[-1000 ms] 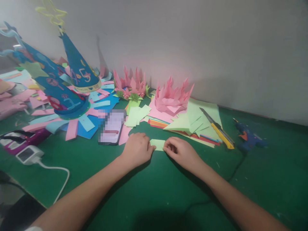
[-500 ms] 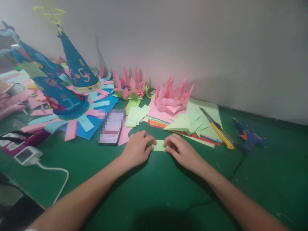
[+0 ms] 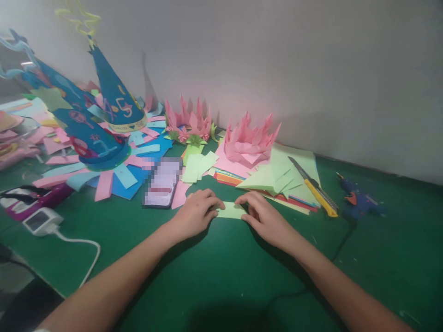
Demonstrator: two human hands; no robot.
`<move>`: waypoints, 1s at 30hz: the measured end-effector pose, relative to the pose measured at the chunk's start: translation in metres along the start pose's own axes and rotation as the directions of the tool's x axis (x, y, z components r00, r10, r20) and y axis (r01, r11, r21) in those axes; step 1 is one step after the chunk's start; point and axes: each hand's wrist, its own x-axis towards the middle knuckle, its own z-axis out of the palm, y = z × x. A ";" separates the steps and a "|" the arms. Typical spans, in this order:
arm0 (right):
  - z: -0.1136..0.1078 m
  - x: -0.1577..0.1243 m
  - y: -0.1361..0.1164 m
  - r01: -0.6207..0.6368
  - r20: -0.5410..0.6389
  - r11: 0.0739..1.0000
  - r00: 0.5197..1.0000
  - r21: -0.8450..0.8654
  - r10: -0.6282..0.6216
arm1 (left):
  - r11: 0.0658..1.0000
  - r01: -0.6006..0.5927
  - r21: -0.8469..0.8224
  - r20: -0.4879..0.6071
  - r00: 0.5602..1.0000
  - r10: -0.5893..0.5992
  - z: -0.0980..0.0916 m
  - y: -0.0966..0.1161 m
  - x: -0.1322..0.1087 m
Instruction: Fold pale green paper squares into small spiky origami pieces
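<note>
The small light-green paper strip (image 3: pixel 231 210) lies flat on the green desk (image 3: pixel 221 276) just below centre frame, pretty much where it was a second ago. What's changed is that the left hand (image 3: pixel 196 214) and right hand (image 3: pixel 265 216) have crept in, so their fingertips now pinch its two ends instead of resting beside them. To me that looks like a fold being pressed, not finished, with the black smartphone (image 3: pixel 162 182) to the upper left and the yellow utility knife (image 3: pixel 318 189) to the right untouched.
</note>
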 end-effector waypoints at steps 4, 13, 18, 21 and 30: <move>0.001 0.001 0.003 0.001 -0.004 1.000 1.000 0.022 -0.001 | 0.998 -0.019 -0.056 -0.006 1.000 0.019 -0.002 -0.002 -0.001; 0.006 -0.001 0.002 0.041 -0.034 0.999 0.999 0.017 -0.041 | 0.998 0.022 -0.056 -0.105 0.994 -0.028 0.007 0.001 0.002; 0.013 -0.001 -0.001 0.016 -0.113 1.000 0.993 -0.027 -0.019 | 0.993 -0.076 -0.090 -0.109 0.992 0.066 0.009 0.003 0.002; 0.016 0.000 -0.002 -0.010 -0.156 0.998 0.988 -0.057 0.001 | 0.989 -0.090 -0.114 -0.105 0.991 0.078 0.008 0.006 0.002; 0.020 0.001 -0.001 -0.018 -0.173 0.997 0.985 -0.081 0.003 | 0.980 -0.129 -0.153 -0.075 0.990 0.119 0.007 0.006 0.001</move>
